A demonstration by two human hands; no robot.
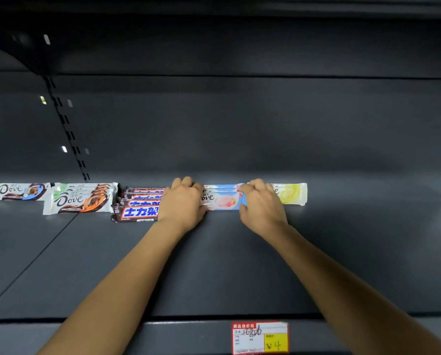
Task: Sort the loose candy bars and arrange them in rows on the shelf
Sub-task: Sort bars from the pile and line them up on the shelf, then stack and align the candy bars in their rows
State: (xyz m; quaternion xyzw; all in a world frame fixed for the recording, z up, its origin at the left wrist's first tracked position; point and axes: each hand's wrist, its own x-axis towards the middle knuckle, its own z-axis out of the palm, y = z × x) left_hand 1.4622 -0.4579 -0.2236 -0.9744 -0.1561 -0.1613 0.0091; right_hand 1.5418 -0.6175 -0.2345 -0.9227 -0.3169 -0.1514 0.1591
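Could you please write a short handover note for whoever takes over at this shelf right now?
Hands: left hand holds the left end of the pink Dove bars; right hand holds their right end.
Along the shelf, left to right: blue Dove bar, orange Dove bars, Snickers bars, the pink ones, yellow Dove bar.
Done: bars grouped by kind.
Left: probably square up the pink row, then let go.

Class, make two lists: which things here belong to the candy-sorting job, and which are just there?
Job: blue Dove bar, orange Dove stack, brown-wrapper stack, pink Dove bars held by left hand and right hand, yellow Dove bar, shelf.
Just there: price tag, slotted upright.
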